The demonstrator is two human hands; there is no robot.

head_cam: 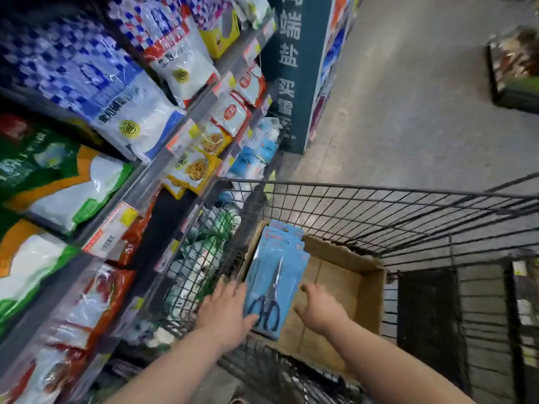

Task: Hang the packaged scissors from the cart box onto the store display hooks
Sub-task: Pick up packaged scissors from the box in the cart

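A fanned stack of light-blue cards, each a pack of black-handled scissors (pixel 278 275), stands upright at the left side of an open cardboard box (pixel 370 290) in the wire cart (pixel 379 205). My left hand (pixel 226 309) grips the stack at its lower left edge, thumb across the front near the scissor handles. My right hand (pixel 319 309) hovers over the box just right of the stack, fingers spread, holding nothing. No display hooks show in this view.
Shelves (pixel 163 167) packed with bagged goods and price tags run along the left, close to the cart. A dark teal sign pillar (pixel 294 71) stands ahead. Grey floor (pixel 408 97) stretches to the right, with a goods display (pixel 514 68) at the far right.
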